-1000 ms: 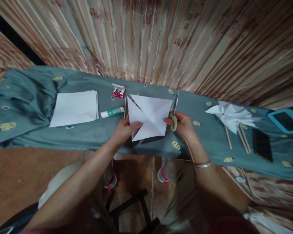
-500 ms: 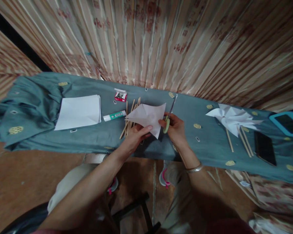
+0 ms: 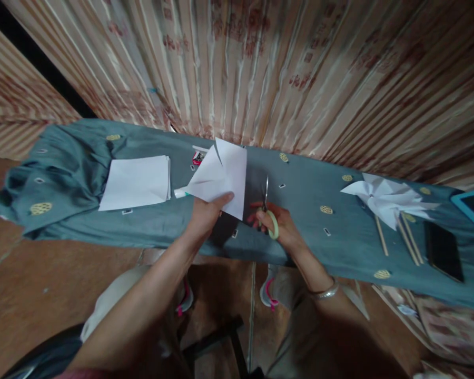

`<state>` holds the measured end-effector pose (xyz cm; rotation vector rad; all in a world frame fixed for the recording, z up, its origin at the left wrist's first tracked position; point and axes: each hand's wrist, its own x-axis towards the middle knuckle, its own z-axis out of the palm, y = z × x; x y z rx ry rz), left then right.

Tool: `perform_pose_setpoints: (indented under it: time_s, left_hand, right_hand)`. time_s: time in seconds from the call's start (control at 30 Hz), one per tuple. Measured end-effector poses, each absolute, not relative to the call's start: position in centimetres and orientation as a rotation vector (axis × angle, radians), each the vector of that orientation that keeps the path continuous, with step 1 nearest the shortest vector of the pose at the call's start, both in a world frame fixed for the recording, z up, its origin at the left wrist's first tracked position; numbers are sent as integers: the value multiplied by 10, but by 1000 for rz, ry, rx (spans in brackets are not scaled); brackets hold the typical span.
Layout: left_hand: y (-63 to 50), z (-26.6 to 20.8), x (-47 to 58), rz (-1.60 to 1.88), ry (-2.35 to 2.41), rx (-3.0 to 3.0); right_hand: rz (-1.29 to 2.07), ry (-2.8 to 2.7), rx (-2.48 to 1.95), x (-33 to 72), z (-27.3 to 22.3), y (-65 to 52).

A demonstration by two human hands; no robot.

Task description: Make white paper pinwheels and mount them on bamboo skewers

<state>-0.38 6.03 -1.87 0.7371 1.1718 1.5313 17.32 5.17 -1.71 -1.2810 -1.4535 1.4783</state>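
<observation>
My left hand (image 3: pixel 210 211) is closed on the lower edge of a white sheet of paper (image 3: pixel 231 173), thumb on top. A slit runs into the sheet from its upper edge, and its corners stand at different heights. In my right hand (image 3: pixel 278 225) is a pair of scissors (image 3: pixel 265 196) with pale green handles, the blades pointing up and away from me. The scissors are apart from the paper, just to its right. Beneath the sheet, a glue stick (image 3: pixel 180 193) and a small red box (image 3: pixel 198 157) are partly covered.
A stack of white paper (image 3: pixel 136 181) lies left on the green tablecloth (image 3: pixel 300 242). To the right are white paper pinwheels (image 3: pixel 383 197), wooden sticks (image 3: pixel 382 237), a black phone (image 3: pixel 443 251) and a blue-framed device (image 3: pixel 472 206). A pleated curtain (image 3: pixel 237 68) hangs behind the table.
My left hand has turned the paper and moved it left, over the glue stick, box and sticks. The scissors in my right hand have come lower and away from the sheet.
</observation>
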Motion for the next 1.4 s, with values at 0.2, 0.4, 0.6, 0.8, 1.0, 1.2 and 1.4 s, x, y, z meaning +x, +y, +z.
perform_pose_setpoints:
  time_s: [0.2, 0.4, 0.6, 0.8, 1.0, 1.2, 1.4]
  left_hand:
    - [75, -15, -21, 1692, 1236, 768]
    - [76, -17, -23, 1720, 1230, 800]
    - [73, -18, -22, 1679, 1372, 890]
    - [69, -16, -17, 1650, 1396, 906]
    - [67, -10, -13, 1628, 1378, 942]
    - [65, -11, -13, 1611, 1389, 945]
    - [65, -12, -13, 1620, 1371, 933]
  right_hand:
    - [1583, -1797, -1256, 166, -21, 35]
    - [1523, -2006, -1297, 165, -24, 32]
    - [1599, -1925, -1301, 158, -25, 30]
    - [1785, -1727, -1315, 151, -22, 31]
    - [1829, -1660, -1323, 150, -20, 33]
    - [1817, -1662, -1342, 149, -17, 32]
    - [1821, -1658, -1339, 148, -16, 32]
